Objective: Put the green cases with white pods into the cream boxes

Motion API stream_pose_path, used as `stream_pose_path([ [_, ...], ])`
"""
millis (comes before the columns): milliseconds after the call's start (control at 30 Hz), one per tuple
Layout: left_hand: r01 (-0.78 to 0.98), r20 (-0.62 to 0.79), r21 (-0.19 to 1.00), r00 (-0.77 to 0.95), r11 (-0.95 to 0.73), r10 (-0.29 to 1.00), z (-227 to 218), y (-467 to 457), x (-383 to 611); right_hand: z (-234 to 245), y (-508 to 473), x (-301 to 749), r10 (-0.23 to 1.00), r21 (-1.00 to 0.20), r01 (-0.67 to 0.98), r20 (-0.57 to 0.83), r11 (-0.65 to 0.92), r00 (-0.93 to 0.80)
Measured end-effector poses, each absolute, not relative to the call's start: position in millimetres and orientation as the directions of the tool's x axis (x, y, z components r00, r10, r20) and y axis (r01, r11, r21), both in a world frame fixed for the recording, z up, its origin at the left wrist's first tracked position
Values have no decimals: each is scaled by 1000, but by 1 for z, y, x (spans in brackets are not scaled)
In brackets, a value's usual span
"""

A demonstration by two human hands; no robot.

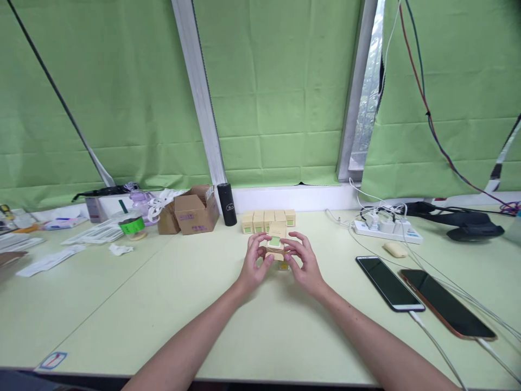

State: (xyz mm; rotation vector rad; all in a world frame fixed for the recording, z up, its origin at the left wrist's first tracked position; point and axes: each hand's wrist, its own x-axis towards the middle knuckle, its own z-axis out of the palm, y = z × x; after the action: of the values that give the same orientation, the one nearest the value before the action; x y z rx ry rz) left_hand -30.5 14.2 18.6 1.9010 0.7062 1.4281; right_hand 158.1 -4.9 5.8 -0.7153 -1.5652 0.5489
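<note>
Both of my hands meet over the middle of the pale table point(171, 304). My left hand point(254, 263) and my right hand point(303, 263) together grip a small cream box with a green label point(277, 239), fingers curled round its sides. Something small and yellowish sits under the box between my hands; I cannot make it out. Behind them a row of several matching cream boxes point(268, 221) stands upright near the window sill.
A black cylinder point(227, 204) and brown cardboard boxes point(195, 210) stand back left, beside a green-banded cup point(132, 225) and papers. Two phones point(423, 293) lie on cables at right, behind them a white power strip point(386, 228) and a black bag point(459, 222).
</note>
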Motion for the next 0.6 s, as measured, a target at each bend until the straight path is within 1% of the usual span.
stream_pose_path([
  [233,37,607,772,250,-634,754,17,16,-31,7,-6,157,707,-700,112,705,706,-51],
  [600,54,597,781,227,-622,769,19,14,-29,4,-4,158,688,-678,131,723,724,-63],
])
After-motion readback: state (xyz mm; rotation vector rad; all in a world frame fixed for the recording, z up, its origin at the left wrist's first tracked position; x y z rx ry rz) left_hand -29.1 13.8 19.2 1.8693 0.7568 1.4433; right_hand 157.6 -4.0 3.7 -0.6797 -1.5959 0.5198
